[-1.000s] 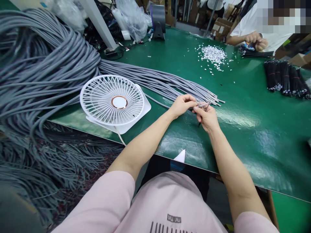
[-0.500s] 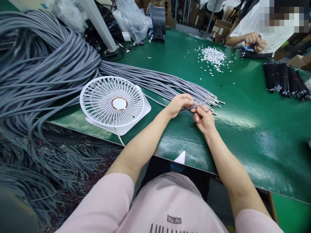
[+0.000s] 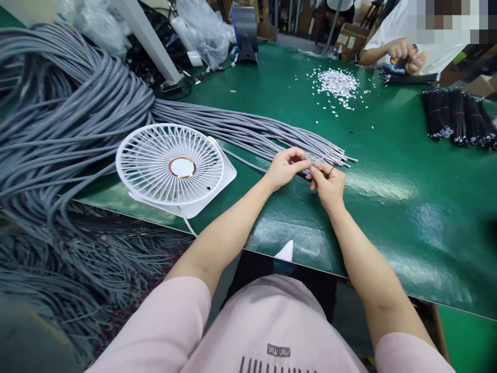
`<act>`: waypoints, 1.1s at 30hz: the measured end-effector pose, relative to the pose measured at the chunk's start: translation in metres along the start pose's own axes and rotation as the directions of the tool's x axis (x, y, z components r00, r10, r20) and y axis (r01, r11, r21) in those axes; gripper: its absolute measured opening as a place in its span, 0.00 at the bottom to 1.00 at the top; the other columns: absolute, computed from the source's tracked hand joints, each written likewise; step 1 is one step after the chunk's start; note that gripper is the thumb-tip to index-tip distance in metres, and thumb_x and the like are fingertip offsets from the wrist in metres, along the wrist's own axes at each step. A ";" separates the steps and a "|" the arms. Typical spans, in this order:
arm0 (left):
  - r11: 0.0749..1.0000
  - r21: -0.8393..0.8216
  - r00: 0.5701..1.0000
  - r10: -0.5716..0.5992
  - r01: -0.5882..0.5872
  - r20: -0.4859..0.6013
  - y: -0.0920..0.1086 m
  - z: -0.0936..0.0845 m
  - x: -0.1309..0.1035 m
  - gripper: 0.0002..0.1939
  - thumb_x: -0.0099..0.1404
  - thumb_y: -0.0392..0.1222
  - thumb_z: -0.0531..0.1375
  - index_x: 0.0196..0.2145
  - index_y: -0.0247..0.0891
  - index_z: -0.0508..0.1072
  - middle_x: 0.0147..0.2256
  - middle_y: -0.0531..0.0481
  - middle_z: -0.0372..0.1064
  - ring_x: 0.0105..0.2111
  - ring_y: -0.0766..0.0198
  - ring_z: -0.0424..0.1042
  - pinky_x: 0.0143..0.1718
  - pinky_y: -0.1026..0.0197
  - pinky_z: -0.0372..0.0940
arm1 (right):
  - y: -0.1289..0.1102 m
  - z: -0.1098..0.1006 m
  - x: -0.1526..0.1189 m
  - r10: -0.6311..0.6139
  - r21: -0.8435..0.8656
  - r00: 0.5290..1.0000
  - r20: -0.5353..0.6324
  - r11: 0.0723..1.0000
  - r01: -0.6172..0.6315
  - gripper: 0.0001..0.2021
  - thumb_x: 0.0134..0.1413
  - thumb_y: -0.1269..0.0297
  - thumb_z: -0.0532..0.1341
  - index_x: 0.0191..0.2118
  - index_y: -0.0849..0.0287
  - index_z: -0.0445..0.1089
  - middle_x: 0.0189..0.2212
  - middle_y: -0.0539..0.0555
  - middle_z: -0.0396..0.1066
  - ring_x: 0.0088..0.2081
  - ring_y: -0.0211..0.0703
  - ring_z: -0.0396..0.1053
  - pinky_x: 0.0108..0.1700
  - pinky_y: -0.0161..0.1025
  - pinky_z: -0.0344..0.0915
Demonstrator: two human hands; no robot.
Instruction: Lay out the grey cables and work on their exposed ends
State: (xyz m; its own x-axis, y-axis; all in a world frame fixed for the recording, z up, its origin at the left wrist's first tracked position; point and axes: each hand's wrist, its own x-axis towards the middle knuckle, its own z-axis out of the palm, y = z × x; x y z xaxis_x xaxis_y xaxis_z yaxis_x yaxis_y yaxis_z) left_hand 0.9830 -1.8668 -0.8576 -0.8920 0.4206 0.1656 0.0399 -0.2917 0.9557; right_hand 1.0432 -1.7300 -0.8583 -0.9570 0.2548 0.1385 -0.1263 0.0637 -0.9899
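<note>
My left hand (image 3: 289, 166) is closed on the end part of a grey cable, thumb and fingers pinched. Right beside it, my right hand (image 3: 327, 182) has its fingertips pressed together near the same cable end; a thin dark piece sticks out by its fingers, too small to name. Both hands meet just in front of the stripped tips of a bundle of grey cables (image 3: 248, 127) that lies across the green table (image 3: 388, 233). What lies between the fingertips is mostly hidden.
A white fan (image 3: 182, 167) lies left of my forearms. Large cable coils (image 3: 77, 103) fill the left side. Farther back are a pile of silvery scraps (image 3: 337, 83), a dark stand (image 3: 245, 33), black wire bundles (image 3: 458, 116) and a person's hands (image 3: 406, 54).
My right fingers have closed in toward my left fingertips, and the dark piece below my right hand no longer shows. The whole view has shifted slightly.
</note>
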 end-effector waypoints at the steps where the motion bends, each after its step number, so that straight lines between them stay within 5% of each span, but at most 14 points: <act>1: 1.000 -0.028 1.000 -0.009 0.009 0.005 0.001 -0.001 0.000 0.12 0.51 0.44 0.67 0.27 0.35 0.68 0.26 0.55 0.65 0.26 0.72 0.63 0.32 0.66 0.60 | -0.001 0.001 0.000 0.023 0.019 1.000 0.010 1.000 -0.023 0.09 0.49 0.58 0.66 0.29 0.59 0.73 0.20 0.48 0.72 0.14 0.30 0.61 0.17 0.30 0.55; 8: 0.990 -0.116 0.982 -0.053 0.075 0.180 0.008 -0.012 -0.002 0.09 0.48 0.41 0.64 0.23 0.35 0.67 0.28 0.52 0.66 0.30 0.68 0.65 0.32 0.64 0.60 | 0.001 0.008 0.001 0.241 0.253 0.969 0.050 0.936 -0.246 0.10 0.43 0.60 0.67 0.24 0.60 0.68 0.17 0.47 0.69 0.13 0.30 0.59 0.13 0.29 0.44; 18: 0.985 -0.134 0.989 -0.093 0.108 0.113 0.011 -0.011 -0.001 0.11 0.53 0.42 0.65 0.29 0.36 0.67 0.25 0.54 0.70 0.26 0.70 0.67 0.32 0.65 0.61 | 0.002 0.010 0.000 0.222 0.466 0.953 0.207 0.834 -0.296 0.11 0.42 0.62 0.67 0.29 0.58 0.65 0.24 0.45 0.70 0.15 0.28 0.58 0.14 0.28 0.42; 25: 0.999 0.031 0.935 -0.043 0.035 0.353 0.017 -0.006 -0.008 0.05 0.50 0.36 0.64 0.25 0.33 0.72 0.23 0.51 0.70 0.25 0.67 0.70 0.31 0.63 0.63 | 0.006 0.014 0.000 0.312 0.445 0.918 0.244 0.805 -0.392 0.07 0.43 0.64 0.61 0.27 0.57 0.61 0.13 0.43 0.61 0.13 0.31 0.54 0.13 0.27 0.42; 30: 0.994 -0.073 0.985 -0.063 0.075 0.161 0.011 -0.009 -0.004 0.11 0.53 0.35 0.58 0.36 0.35 0.71 0.19 0.57 0.68 0.21 0.70 0.67 0.27 0.67 0.60 | 0.004 0.005 0.003 0.198 0.395 0.944 0.265 0.871 -0.293 0.11 0.47 0.62 0.64 0.35 0.57 0.64 0.23 0.46 0.69 0.15 0.29 0.58 0.14 0.27 0.42; 33: 0.991 -0.063 0.983 -0.108 0.118 0.146 0.012 -0.010 -0.003 0.11 0.54 0.36 0.58 0.37 0.35 0.69 0.20 0.56 0.69 0.21 0.71 0.67 0.25 0.69 0.58 | 0.002 -0.001 0.004 0.142 0.360 0.943 0.301 0.899 -0.250 0.12 0.49 0.59 0.66 0.38 0.57 0.65 0.26 0.46 0.70 0.17 0.29 0.59 0.14 0.26 0.41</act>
State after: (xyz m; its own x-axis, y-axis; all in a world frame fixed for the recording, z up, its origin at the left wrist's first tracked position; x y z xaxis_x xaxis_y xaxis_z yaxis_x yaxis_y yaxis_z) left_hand 0.9815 -1.8795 -0.8493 -0.8159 0.5704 0.0952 -0.0941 -0.2934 0.9514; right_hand 1.0394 -1.7279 -0.8592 -0.9990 -0.0410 -0.0182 0.0315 -0.3532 -0.9350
